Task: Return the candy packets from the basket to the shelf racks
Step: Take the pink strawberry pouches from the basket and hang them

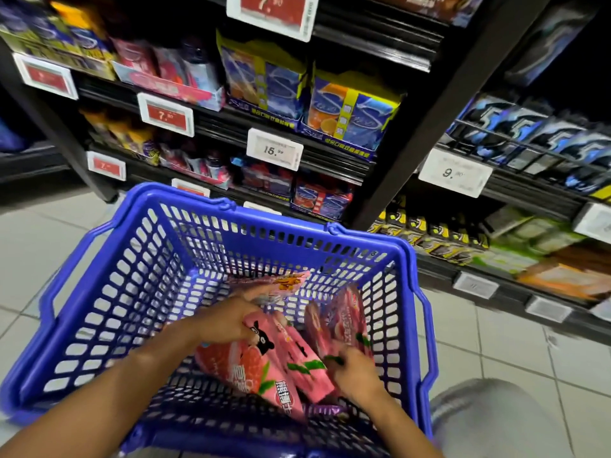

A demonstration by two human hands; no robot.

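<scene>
Several glossy pink strawberry-printed candy packets (264, 361) lie heaped in the right half of the blue perforated plastic basket (109, 292); the left hand (228, 322) curls its fingers over the top of one, the right hand (355, 368) pinches another's near edge; slick overlapping film could let a packet slip, or two lift together; beyond stand dark shelf racks (334, 153) with white price tags (274, 148), on pale floor tiles (496, 352).

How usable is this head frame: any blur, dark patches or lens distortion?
Head view: wide-angle bending tilts the shelf uprights; upper corners fall into darkness; the right-hand racks and the left hand are motion-blurred; the basket and pink packets are well lit and fairly sharp.
</scene>
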